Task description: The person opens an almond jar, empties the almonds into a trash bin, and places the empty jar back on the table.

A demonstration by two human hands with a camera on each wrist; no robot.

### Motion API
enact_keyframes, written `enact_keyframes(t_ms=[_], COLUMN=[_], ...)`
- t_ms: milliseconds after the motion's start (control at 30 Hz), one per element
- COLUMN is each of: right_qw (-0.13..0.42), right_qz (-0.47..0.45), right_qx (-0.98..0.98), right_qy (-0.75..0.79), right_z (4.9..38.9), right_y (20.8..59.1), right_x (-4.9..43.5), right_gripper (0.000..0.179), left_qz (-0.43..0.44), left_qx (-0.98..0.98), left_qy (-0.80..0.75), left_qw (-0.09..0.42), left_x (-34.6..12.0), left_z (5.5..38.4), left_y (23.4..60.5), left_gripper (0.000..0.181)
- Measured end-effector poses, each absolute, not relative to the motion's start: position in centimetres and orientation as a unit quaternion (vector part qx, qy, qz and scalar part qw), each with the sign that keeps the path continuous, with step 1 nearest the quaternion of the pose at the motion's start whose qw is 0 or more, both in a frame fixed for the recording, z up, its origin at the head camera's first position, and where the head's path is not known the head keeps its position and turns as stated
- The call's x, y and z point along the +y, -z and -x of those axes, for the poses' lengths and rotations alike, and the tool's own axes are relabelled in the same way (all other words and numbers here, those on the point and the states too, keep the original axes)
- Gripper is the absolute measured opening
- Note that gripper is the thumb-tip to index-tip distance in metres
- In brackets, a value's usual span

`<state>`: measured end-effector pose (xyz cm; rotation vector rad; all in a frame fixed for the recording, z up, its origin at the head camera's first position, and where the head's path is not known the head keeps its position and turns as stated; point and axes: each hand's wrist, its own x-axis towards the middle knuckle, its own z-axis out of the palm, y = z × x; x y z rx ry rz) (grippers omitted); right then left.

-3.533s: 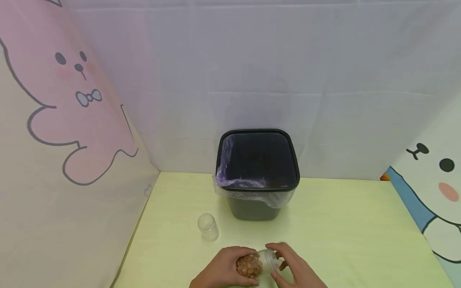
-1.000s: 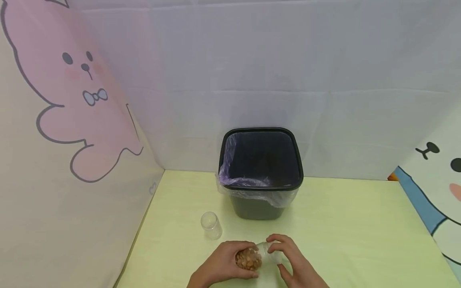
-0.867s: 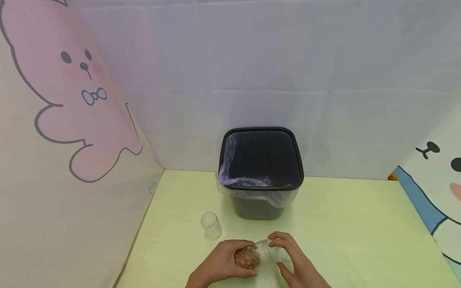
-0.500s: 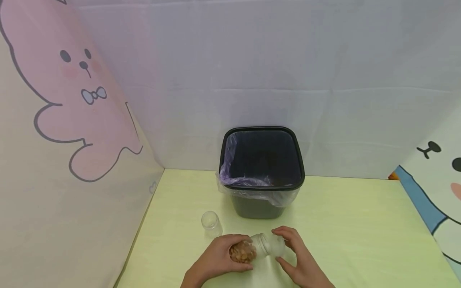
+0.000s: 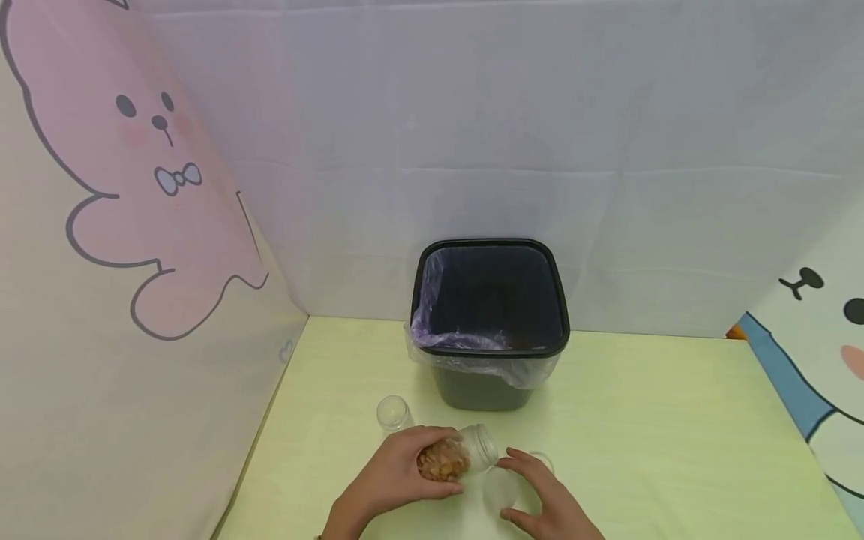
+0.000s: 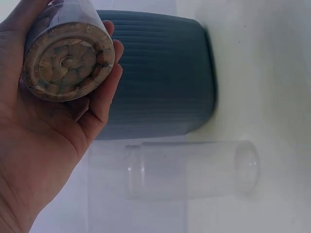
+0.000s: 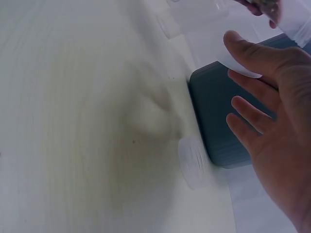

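My left hand [image 5: 394, 471] grips a clear jar [image 5: 478, 448] partly filled with brown nut-like pieces [image 5: 442, 459]. The jar is tilted, its threaded mouth facing right and no lid on it. In the left wrist view the jar's round base [image 6: 68, 63] shows the pieces through it. Just right of the mouth, my right hand [image 5: 550, 499] holds a thin translucent disc [image 5: 499, 489] between thumb and index finger; the other fingers are spread. A clear lid [image 7: 192, 162] lies on the table beyond the right hand, mostly hidden by the fingers in the head view.
A dark square bin [image 5: 481, 386] lined with a thin purple plastic bag [image 5: 459, 343] stands behind the hands. An empty clear jar [image 5: 394, 412] stands upright left of it, partly covered by the left hand. Printed cloth walls [image 5: 378, 210] close off the pale yellow table [image 5: 675, 420].
The left hand has drawn the jar leftward and up, away from the right hand. The jar's mouth, earlier next to a clear piece in the right hand, is now bare. The lid shows on the table.
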<state>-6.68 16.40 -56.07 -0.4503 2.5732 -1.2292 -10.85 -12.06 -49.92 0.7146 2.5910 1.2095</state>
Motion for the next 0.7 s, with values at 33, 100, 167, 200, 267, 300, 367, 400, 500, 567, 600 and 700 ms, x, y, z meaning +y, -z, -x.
enact_keyframes(t_ms=[33, 100, 167, 200, 267, 300, 367, 400, 500, 567, 600, 700], right_qw=[0.136, 0.160, 0.182, 0.188, 0.179, 0.171, 0.138, 0.116, 0.039, -0.025, -0.049, -0.106], right_qz=[0.162, 0.173, 0.182, 0.187, 0.204, 0.211, 0.232, 0.244, 0.282, 0.310, 0.320, 0.339], right_qx=[0.884, 0.882, 0.879, 0.879, 0.881, 0.884, 0.892, 0.897, 0.909, 0.911, 0.910, 0.907], right_qy=[0.416, 0.409, 0.401, 0.398, 0.387, 0.379, 0.362, 0.350, 0.306, 0.272, 0.258, 0.227], right_z=[6.7, 6.8, 6.8, 6.8, 6.8, 6.7, 6.6, 6.5, 6.3, 6.2, 6.2, 6.2], right_y=[56.2, 56.2, 56.3, 56.4, 56.7, 56.9, 57.5, 57.8, 58.9, 59.6, 59.9, 60.6], right_x=[16.4, 16.5, 16.5, 16.5, 16.5, 16.5, 16.4, 16.3, 16.2, 16.3, 16.3, 16.5], right_gripper=[0.059, 0.056, 0.056, 0.056, 0.055, 0.055, 0.054, 0.054, 0.053, 0.054, 0.054, 0.056], left_qz=[-0.243, -0.246, -0.244, -0.245, -0.243, -0.242, -0.242, -0.242, -0.241, -0.241, -0.243, -0.248], left_qx=[0.877, 0.880, 0.884, 0.886, 0.888, 0.888, 0.890, 0.892, 0.895, 0.899, 0.900, 0.903], left_qy=[-0.403, -0.396, -0.390, -0.385, -0.381, -0.380, -0.377, -0.374, -0.368, -0.361, -0.358, -0.348], left_qw=[0.093, 0.088, 0.086, 0.084, 0.085, 0.085, 0.082, 0.080, 0.071, 0.065, 0.061, 0.048], left_x=[-12.2, -12.4, -12.5, -12.6, -12.7, -12.8, -12.9, -13.0, -13.2, -13.2, -13.3, -13.4], left_z=[10.9, 11.0, 11.1, 11.1, 11.2, 11.3, 11.4, 11.4, 11.6, 11.7, 11.8, 12.0], left_y=[49.7, 49.1, 48.6, 48.4, 48.0, 47.8, 47.4, 47.2, 46.7, 46.3, 46.1, 45.5], left_gripper=[0.060, 0.061, 0.061, 0.061, 0.062, 0.062, 0.062, 0.061, 0.061, 0.061, 0.061, 0.060])
